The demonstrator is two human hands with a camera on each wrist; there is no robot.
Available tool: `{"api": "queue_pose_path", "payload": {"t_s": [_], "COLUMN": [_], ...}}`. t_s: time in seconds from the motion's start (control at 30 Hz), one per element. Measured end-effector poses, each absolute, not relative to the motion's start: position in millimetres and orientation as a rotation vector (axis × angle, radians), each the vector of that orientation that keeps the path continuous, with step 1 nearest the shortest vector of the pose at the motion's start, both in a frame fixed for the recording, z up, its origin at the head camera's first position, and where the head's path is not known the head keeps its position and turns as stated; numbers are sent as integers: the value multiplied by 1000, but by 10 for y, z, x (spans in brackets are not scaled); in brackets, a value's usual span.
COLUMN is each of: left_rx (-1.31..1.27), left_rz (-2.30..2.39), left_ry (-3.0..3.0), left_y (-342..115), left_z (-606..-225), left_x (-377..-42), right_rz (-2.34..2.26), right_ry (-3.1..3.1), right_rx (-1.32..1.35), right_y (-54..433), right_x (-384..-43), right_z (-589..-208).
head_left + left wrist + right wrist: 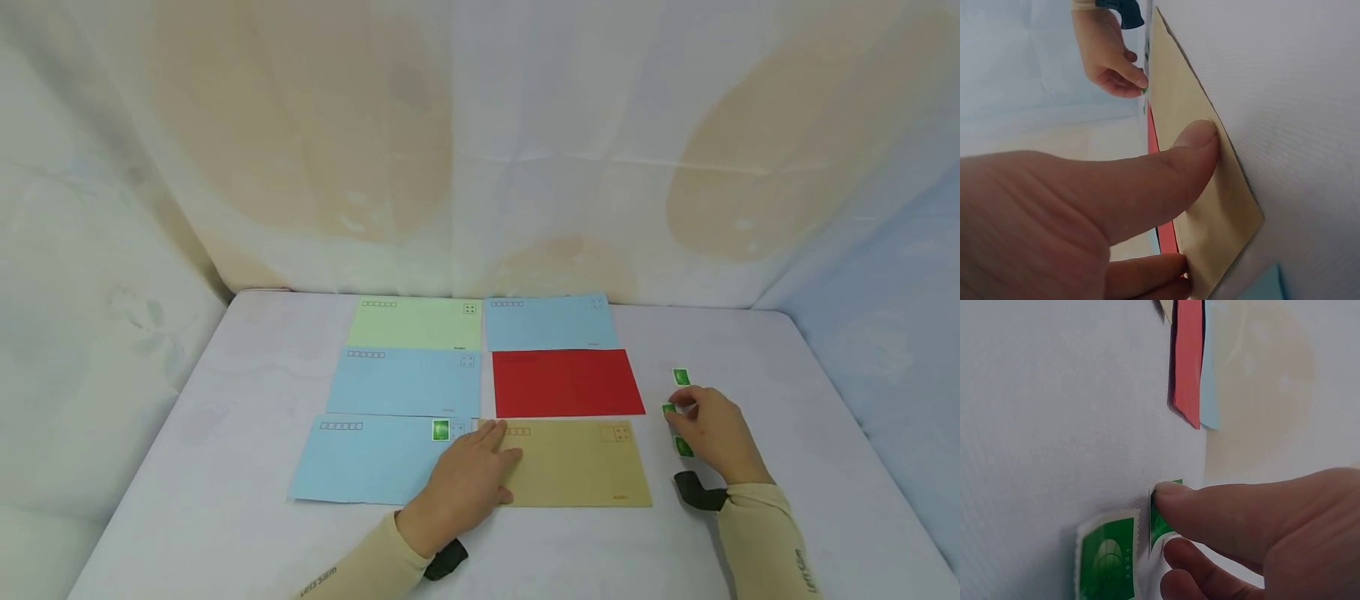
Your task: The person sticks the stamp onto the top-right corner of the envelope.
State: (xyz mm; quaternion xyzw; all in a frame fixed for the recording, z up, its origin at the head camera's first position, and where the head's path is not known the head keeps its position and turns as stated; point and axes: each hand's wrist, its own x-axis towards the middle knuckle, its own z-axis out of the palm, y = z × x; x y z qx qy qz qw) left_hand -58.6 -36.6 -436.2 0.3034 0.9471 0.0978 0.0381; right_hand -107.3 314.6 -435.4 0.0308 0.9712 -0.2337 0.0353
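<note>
- Six envelopes lie in two columns on the white surface (202, 450): light green envelope (412, 325) and far blue envelope (551, 327) at the back, middle blue envelope (405, 385) and red envelope (566, 383) next, near blue envelope (360, 462) and tan envelope (566, 471) in front.
- Left hand (461, 483): grip loose, fingers extended, resting on the left end of the tan envelope.
- Right hand (720, 442): grip narrow, thumb and fingertips pinching the middle stamp (669, 409), right of the envelopes; whether it touches the surface, I cannot tell.
- Far stamp (681, 377) and near stamp (684, 447) lie either side of it.
- Placed stamp (440, 430) sits on the near blue envelope, beside its printed squares.
</note>
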Motion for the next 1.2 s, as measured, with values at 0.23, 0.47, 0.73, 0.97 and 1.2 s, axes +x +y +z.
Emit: {"api": "queue_pose_path", "payload": {"t_s": [0.23, 0.47, 0.73, 0.97, 1.2], "left_rx": [941, 951, 960, 967, 967], "left_rz": [274, 269, 259, 278, 267], "left_ry": [2907, 2904, 2899, 2907, 2902], "left_y": [-365, -361, -358, -364, -368], "left_z": [-4352, -4362, -4361, -4350, -4353], "left_x": [-591, -592, -590, -584, -586], "right_rz": [-739, -695, -690, -698, -690], "right_ry": [2976, 2956, 2984, 2986, 2972], "right_rx": [105, 122, 78, 120, 151], "right_y": [3139, 3139, 3141, 3127, 3115], "right_x": [-1077, -1106, -1074, -1063, -1072], "right_z": [-4338, -4329, -4306, -4263, -4250]}}
